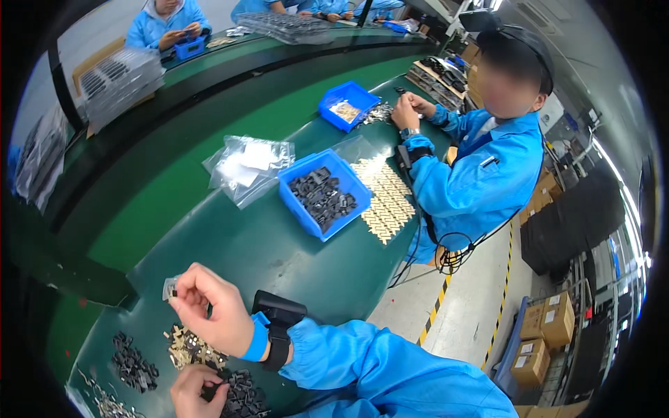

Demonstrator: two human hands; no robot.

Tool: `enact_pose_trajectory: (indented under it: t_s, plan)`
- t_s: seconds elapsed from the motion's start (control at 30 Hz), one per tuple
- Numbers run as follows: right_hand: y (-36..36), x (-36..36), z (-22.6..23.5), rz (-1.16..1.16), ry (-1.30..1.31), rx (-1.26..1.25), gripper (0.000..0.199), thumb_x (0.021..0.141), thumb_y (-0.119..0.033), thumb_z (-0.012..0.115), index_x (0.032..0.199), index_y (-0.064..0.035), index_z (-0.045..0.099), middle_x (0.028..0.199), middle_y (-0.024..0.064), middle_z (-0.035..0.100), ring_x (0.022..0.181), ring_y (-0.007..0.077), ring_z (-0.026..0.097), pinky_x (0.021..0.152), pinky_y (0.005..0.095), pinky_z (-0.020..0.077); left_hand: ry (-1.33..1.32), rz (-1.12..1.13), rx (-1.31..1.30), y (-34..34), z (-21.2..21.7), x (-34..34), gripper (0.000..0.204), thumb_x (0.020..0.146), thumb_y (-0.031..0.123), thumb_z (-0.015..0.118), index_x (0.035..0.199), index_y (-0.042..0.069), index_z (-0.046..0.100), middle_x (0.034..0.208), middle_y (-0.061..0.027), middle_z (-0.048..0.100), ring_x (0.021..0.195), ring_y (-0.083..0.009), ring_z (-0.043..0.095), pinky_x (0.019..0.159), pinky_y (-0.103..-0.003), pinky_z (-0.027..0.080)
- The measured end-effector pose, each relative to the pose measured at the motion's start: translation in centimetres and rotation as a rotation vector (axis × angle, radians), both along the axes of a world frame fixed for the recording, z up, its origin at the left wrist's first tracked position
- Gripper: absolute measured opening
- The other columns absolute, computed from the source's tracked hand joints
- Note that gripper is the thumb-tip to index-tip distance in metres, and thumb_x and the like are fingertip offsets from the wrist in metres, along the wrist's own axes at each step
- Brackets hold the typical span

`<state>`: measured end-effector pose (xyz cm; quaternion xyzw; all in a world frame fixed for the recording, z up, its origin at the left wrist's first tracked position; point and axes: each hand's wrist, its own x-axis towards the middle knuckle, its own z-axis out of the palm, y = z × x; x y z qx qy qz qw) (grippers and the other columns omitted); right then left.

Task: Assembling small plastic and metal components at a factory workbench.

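Observation:
My right hand, with a blue band and a black strapped device at its wrist, is raised over the table's left end. Its thumb and fingers pinch a small translucent piece with a dark spot. Below it lies a pile of small tan-gold parts mixed with dark ones. My left hand is low at the bottom edge, fingers closed beside a heap of small black parts; whatever it pinches is hidden. A second black heap and thin silvery metal pieces lie farther left.
A blue bin of black parts stands mid-table, between a clear plastic bag and rows of tan pieces. Beyond, a co-worker handles a small dark object near another blue bin. A dark green beam juts in at left.

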<state>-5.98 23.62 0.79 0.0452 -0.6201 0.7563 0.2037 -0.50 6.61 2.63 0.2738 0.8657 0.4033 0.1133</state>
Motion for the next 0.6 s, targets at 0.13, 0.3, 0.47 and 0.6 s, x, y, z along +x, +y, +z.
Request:
enact_pose_trajectory:
  t_s: [0.13,0.3,0.47,0.6]
  plan:
    - [0.2,0.0,0.1,0.009,-0.007,-0.003,0.011,0.086,-0.001,0.06,0.086,-0.0034,0.05,0.081,-0.0019,0.045,0.063,0.0023,0.038,0.053,0.0184,0.0325,-0.066,0.027,0.009,0.3,0.3,-0.1,0.017,0.072,-0.006,0.07,0.083,0.0,0.06,0.08,-0.011,0.06,0.061,-0.0173,0.053,0.056,-0.027,0.043]
    - [-0.5,-0.1,0.1,0.01,0.01,-0.052,0.014,0.087,-0.001,0.059,0.085,-0.0038,0.046,0.077,-0.0021,0.039,0.061,0.0029,0.035,0.051,0.0193,0.0311,-0.155,0.202,0.1,-0.9,-0.7,0.3,0.021,0.075,-0.008,0.069,0.094,0.0,0.063,0.079,-0.0023,0.057,0.065,-0.0086,0.047,0.061,-0.021,0.04]
    - [-0.2,0.0,-0.5,0.066,-0.043,-0.053,0.013,0.087,-0.001,0.059,0.087,-0.0037,0.046,0.08,-0.0019,0.041,0.064,0.0025,0.037,0.052,0.0188,0.0318,0.0,0.184,0.148,-1.2,-0.1,-0.1,0.029,0.08,-0.008,0.064,0.108,0.0,0.064,0.094,-0.0036,0.056,0.071,-0.009,0.048,0.063,-0.019,0.038]
    - [-0.3,-0.1,-0.5,0.06,-0.04,-0.015,0.012,0.087,-0.001,0.06,0.087,-0.0034,0.048,0.082,-0.0014,0.042,0.066,0.0025,0.04,0.053,0.0182,0.0339,0.051,0.197,0.146,-2.6,-0.6,-0.5,0.025,0.081,-0.007,0.063,0.105,0.0,0.063,0.098,-0.0033,0.056,0.072,-0.0079,0.048,0.063,-0.019,0.037]
